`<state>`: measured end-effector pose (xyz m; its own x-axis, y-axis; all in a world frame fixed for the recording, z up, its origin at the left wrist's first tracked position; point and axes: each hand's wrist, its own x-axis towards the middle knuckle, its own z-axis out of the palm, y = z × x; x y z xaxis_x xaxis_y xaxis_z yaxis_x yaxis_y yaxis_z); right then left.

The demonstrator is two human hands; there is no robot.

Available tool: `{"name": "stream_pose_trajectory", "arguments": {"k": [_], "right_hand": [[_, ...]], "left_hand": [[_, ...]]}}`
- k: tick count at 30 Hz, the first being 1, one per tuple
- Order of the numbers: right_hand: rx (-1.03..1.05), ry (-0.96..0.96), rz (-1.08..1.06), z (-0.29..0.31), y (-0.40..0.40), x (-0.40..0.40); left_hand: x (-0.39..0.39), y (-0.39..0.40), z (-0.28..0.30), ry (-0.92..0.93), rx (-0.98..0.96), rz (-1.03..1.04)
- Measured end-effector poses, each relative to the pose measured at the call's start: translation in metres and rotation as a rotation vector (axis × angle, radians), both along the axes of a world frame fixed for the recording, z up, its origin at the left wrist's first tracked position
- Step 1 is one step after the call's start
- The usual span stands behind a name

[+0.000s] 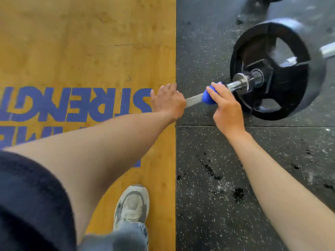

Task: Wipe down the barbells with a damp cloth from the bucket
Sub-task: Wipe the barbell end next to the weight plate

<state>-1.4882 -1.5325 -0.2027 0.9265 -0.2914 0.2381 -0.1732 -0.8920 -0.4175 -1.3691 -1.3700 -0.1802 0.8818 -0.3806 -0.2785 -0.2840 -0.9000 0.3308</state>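
Where the yellow wooden lifting platform (87, 51) meets the black speckled rubber floor (253, 178), the seam runs straight up the view, with large blue lettering (72, 104) printed on the wood and reading upside down from here. Dark wet spots (237, 193) dot the rubber near the lower middle.

On the rubber at the upper right stands a black weight plate (272, 69) with cut-out grip holes, loaded on a barbell (194, 100) whose shaft runs from the plate down and left toward the platform edge. A chrome collar sits against the inner face of the plate, and the bar's sleeve end pokes out past the plate at the far right edge. Part of another piece of dark equipment shows blurred at the top edge; what it is cannot be told.

Both bare forearms reach in from the bottom, the left one coming out of a dark sleeve (27, 196). Below, a grey sneaker (132, 205) under a blue jeans cuff stands on the wood close to the seam.

The right hand (226, 109) grips a blue cloth (210, 95) wrapped round the knurled shaft, fingers curled over it, just short of the chrome collar. The left hand (168, 102) lies over the shaft at the platform edge, fingers extended over the far side; whether it closes round the bar underneath cannot be told. A short stretch of bare knurling shows between the two hands.
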Motion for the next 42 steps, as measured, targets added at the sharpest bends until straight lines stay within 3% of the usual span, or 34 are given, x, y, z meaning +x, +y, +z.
{"name": "stream_pose_trajectory", "arguments": {"k": [3, 8, 13, 18, 24, 29, 34, 36, 39, 42], "right_hand": [[0.09, -0.02, -0.25, 0.004, 0.01, 0.035], [-0.053, 0.015, 0.108, 0.001, 0.01, 0.055], [0.042, 0.009, -0.225, 0.001, -0.003, 0.095], [-0.034, 0.079, 0.097, 0.006, 0.001, 0.104], [0.048, 0.072, -0.361, 0.014, -0.003, 0.136], [-0.076, 0.104, 0.028, 0.012, -0.005, 0.128], [0.029, 0.052, -0.326, 0.009, -0.018, 0.161], [0.001, -0.002, -0.223, 0.005, 0.004, 0.167], [-0.081, -0.013, 0.097, -0.002, 0.007, 0.16], [-0.087, -0.012, 0.079, -0.005, -0.02, 0.166]], "left_hand": [[0.022, -0.001, -0.003, 0.02, -0.026, -0.005], [0.059, -0.005, -0.015, -0.038, -0.032, 0.037], [0.088, -0.009, -0.018, 0.004, -0.066, 0.022], [0.111, -0.007, -0.02, 0.102, -0.062, 0.028], [0.128, -0.012, -0.018, 0.16, -0.076, 0.037], [0.143, -0.012, -0.018, 0.146, -0.082, 0.042], [0.16, -0.013, -0.017, 0.109, -0.102, 0.041], [0.167, -0.014, -0.017, 0.094, -0.103, 0.048], [0.178, -0.015, -0.016, 0.065, -0.087, 0.058], [0.182, -0.015, -0.012, 0.042, -0.082, 0.055]]}}
